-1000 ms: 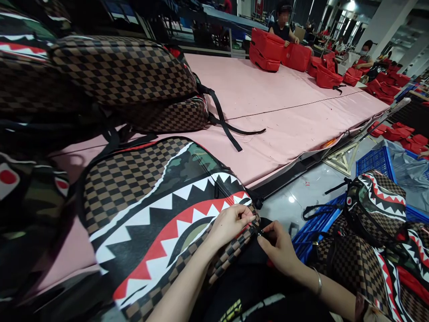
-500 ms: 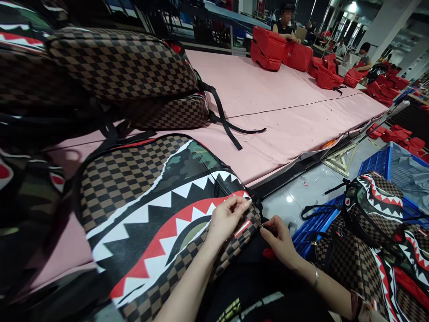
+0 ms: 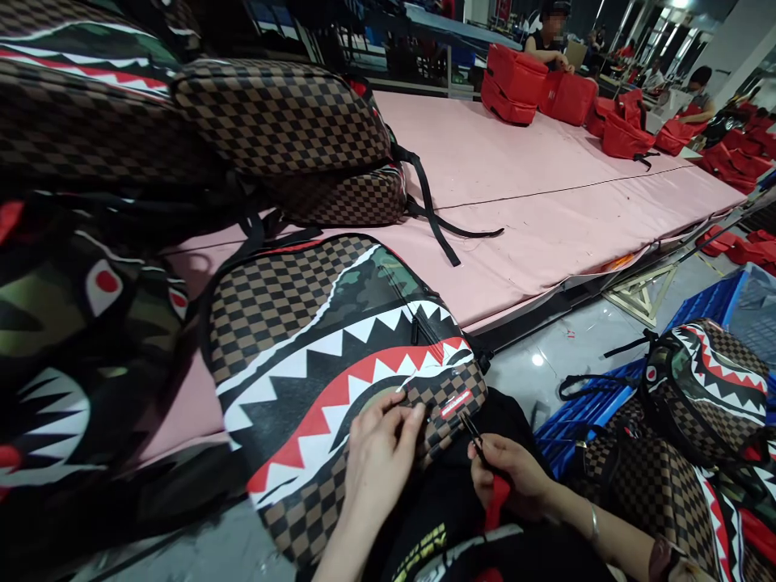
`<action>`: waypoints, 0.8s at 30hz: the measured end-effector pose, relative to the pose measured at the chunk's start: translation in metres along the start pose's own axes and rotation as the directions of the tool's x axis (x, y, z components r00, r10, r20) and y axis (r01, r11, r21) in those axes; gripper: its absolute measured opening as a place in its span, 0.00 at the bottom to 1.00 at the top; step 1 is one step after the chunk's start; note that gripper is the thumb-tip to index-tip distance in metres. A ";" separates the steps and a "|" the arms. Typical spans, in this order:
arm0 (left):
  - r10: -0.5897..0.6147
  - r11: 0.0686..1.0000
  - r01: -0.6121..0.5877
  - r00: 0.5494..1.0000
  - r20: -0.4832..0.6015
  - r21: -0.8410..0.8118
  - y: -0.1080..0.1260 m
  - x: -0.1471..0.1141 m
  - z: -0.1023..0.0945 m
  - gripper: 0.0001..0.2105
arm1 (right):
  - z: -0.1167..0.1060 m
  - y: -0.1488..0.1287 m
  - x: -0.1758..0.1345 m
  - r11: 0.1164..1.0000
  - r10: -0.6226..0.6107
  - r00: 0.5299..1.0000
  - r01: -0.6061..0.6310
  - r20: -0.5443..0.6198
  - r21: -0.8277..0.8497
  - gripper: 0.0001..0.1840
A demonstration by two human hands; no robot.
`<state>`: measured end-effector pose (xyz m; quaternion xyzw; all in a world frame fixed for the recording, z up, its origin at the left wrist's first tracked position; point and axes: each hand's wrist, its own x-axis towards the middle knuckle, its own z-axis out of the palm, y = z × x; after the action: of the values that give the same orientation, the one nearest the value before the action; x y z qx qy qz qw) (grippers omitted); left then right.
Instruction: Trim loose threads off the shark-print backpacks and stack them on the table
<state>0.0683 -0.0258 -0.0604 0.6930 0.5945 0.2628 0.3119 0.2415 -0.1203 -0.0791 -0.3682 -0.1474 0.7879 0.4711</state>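
A backpack (image 3: 284, 356) with brown-and-black checks, camouflage and a printed shark mouth lies flat before me, its near end at my lap. My left hand (image 3: 381, 440) rests over its lower front, fingers half bent, thumb and forefinger apart, with nothing visible between them. In my right hand (image 3: 509, 469) is a small pair of thread snips (image 3: 471, 430), blades pointing at the bag's corner beside a red label (image 3: 456, 404). A red ribbon (image 3: 497, 503) hangs below that hand. The snips' handles are mostly hidden by my fingers.
Similar backpacks (image 3: 291, 121) are piled at the left on the pink-covered table (image 3: 546, 218). Red bags (image 3: 512, 85) stand at its far end, where a person (image 3: 549, 48) works. At the right, a blue crate (image 3: 706, 299) stands by more shark-print backpacks (image 3: 715, 380).
My left hand has drawn back from the bag's corner towards me, its pinch loosened. My right hand has shifted slightly nearer to me, and the snips and red ribbon now show clearly. The view has swung left.
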 end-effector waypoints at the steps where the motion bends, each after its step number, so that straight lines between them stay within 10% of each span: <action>1: -0.006 0.999 0.006 1.000 0.006 0.034 0.004 -0.004 0.004 0.16 | 0.001 0.001 0.001 0.999 0.031 0.999 -0.031 0.013 0.015 0.22; 10: -0.060 0.989 0.061 0.998 0.009 -0.138 0.000 -0.003 0.022 0.13 | 0.011 -0.003 0.002 0.950 0.270 0.957 -0.282 0.103 0.132 0.19; 24: -0.063 0.990 0.056 0.997 -0.051 -0.132 0.005 -0.009 0.024 0.12 | 0.035 -0.004 0.025 0.876 0.330 0.943 -0.318 0.029 0.361 0.15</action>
<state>0.0882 -0.0378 -0.0727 0.6456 0.6048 0.3105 0.3478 0.2119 -0.0930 -0.0639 -0.3078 0.0715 0.8628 0.3945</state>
